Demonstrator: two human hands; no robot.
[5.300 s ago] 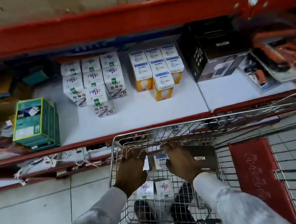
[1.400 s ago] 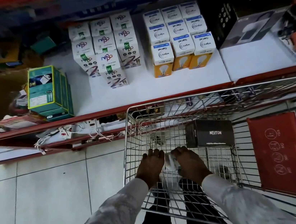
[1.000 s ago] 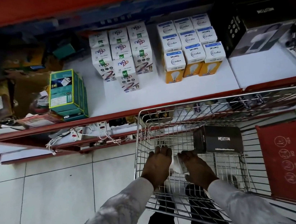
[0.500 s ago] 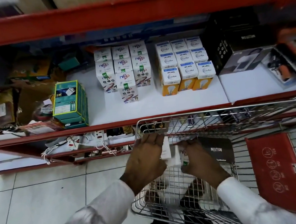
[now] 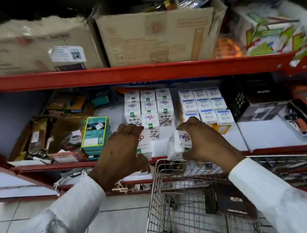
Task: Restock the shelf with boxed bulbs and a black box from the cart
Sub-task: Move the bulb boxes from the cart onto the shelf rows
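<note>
White bulb box (image 5: 179, 142) gripped in the right hand (image 5: 204, 141), second white box (image 5: 144, 143) clutched in the left hand (image 5: 120, 154), both over the shelf's (image 5: 258, 135) front edge, stacked bulb boxes (image 5: 148, 107) just behind, black box (image 5: 232, 201) down in the cart (image 5: 159, 193)

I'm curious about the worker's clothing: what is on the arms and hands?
Both arms wear long, light, whitish sleeves reaching the wrists; the left sleeve looks mottled with grey patches. The left hand and right hand are bare: no gloves visible.
</note>
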